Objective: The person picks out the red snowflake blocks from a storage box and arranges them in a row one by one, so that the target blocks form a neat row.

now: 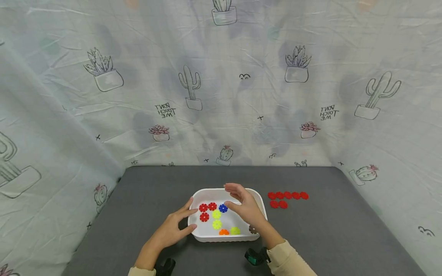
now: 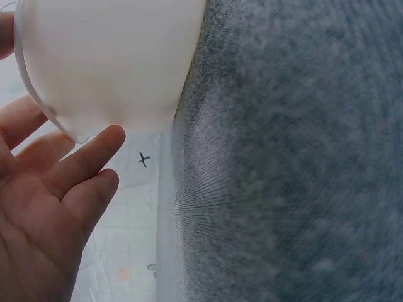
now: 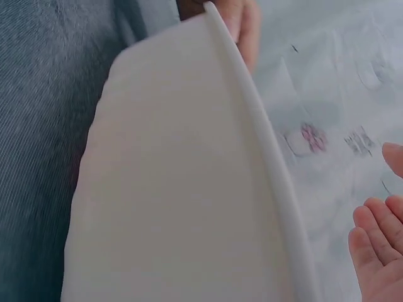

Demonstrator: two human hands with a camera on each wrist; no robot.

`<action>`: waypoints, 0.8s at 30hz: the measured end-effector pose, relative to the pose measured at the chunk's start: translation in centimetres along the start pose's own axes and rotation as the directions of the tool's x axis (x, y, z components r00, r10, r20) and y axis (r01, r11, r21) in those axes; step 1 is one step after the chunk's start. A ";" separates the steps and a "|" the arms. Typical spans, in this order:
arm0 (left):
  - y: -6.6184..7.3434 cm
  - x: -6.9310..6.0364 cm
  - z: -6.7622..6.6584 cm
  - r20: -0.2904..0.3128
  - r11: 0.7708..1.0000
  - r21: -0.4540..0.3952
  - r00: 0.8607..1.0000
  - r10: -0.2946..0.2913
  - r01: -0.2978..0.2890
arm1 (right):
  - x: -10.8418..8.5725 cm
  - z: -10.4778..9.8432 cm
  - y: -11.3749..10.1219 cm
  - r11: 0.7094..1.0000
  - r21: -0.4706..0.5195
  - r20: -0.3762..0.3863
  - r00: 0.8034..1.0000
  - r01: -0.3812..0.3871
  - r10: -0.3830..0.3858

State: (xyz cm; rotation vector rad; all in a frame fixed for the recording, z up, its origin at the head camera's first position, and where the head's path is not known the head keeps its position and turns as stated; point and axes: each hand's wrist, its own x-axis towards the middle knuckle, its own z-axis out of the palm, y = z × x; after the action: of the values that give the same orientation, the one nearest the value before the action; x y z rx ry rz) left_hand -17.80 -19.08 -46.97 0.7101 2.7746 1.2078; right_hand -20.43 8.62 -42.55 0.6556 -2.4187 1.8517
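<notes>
A white plastic basket [image 1: 226, 238] stands on the grey table and holds several notched plastic discs: red discs [image 1: 204, 217], a blue disc [image 1: 223, 208], yellow discs [image 1: 216, 224], an orange disc [image 1: 224, 232] and a dark brown disc [image 1: 253, 229]. My left hand [image 1: 168, 230] rests at the basket's left rim. In the left wrist view, some of its loosely extended fingers [image 2: 94, 157] lie by the outer wall, others at the rim. Over the basket's right half, my right hand [image 1: 248, 207] hovers with fingers spread and nothing visible in them.
To the right of the basket, several red discs [image 1: 287, 195] lie on the grey tabletop [image 1: 345, 230] in two rows, the nearer one shorter. A white curtain printed with cacti [image 1: 221, 96] hangs behind the table and along both sides.
</notes>
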 end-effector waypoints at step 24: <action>0.0 0.0 -0.1 -0.021 0.998 0.033 0.998 0.061 -0.061 | 3.3 6.2 2.2 0.971 -0.156 0.233 0.949 -0.180 0.214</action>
State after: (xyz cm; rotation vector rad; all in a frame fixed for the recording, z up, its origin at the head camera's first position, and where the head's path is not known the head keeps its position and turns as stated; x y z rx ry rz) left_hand -17.79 -19.19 -46.95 0.7948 2.8163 1.1898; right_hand -22.78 2.23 -45.46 0.6962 -2.8355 1.7456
